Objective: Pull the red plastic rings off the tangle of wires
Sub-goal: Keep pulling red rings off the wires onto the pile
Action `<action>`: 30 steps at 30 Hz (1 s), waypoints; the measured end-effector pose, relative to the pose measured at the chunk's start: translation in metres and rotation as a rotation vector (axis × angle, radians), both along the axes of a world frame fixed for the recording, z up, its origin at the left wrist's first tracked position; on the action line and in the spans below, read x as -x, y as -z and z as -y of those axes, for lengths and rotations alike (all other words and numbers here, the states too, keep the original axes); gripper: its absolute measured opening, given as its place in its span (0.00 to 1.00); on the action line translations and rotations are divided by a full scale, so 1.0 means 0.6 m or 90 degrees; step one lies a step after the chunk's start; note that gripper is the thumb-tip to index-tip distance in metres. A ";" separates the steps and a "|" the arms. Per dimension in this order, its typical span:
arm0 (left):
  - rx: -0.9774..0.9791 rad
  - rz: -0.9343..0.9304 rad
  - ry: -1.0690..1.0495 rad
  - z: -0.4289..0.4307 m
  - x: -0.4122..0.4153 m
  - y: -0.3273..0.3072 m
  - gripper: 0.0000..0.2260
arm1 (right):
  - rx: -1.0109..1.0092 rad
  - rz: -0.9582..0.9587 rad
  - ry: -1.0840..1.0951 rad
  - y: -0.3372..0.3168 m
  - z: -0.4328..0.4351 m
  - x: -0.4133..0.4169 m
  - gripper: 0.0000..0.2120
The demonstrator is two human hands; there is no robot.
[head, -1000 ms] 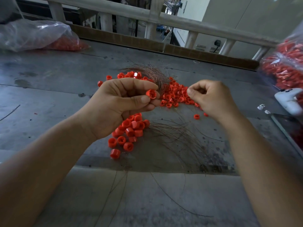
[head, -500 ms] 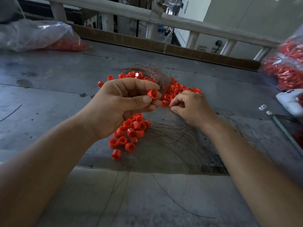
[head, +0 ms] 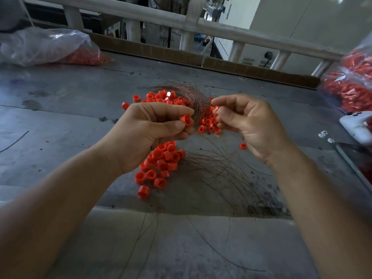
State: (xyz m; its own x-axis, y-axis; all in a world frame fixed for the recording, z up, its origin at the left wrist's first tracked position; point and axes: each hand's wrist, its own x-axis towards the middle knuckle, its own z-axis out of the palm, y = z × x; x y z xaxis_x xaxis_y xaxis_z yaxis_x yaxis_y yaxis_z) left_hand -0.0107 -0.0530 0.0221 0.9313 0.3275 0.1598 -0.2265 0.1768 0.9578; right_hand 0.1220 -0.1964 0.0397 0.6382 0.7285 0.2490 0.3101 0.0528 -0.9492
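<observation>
Two hands work at a tangle of wires (head: 194,95) on a grey desk (head: 60,121).
At the centre of the frame, the left hand (head: 153,129) pinches one red ring (head: 186,120) just beside the tangle. The right hand (head: 248,125) curls loosely nearby; whether it grips a wire cannot be told. Loose rings (head: 163,160) lie heaped below the left hand.

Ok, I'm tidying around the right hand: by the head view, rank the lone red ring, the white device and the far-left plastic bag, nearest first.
1. Lone red ring, just by the right hand.
2. White device, right edge.
3. Plastic bag, far left.
</observation>
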 end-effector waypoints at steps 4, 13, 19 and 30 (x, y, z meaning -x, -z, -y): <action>-0.012 -0.007 -0.015 -0.001 -0.001 0.003 0.12 | -0.013 -0.069 -0.071 0.004 -0.010 0.024 0.07; -0.031 -0.014 -0.026 -0.003 -0.003 0.004 0.08 | -0.024 0.108 -0.054 0.013 -0.021 0.046 0.08; -0.041 -0.035 -0.051 0.000 -0.005 0.003 0.10 | -0.008 0.248 0.008 0.022 -0.022 0.053 0.12; -0.071 -0.043 -0.064 0.007 -0.002 0.001 0.11 | 0.000 0.303 0.047 0.022 -0.020 0.057 0.13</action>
State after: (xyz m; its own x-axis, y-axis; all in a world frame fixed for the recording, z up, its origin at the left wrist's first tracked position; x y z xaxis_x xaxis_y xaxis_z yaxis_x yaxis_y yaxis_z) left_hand -0.0092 -0.0572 0.0216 0.9044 0.4036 0.1386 -0.1725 0.0486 0.9838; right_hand 0.0877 -0.1846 0.0266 0.5031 0.6859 0.5257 0.7133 0.0138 -0.7007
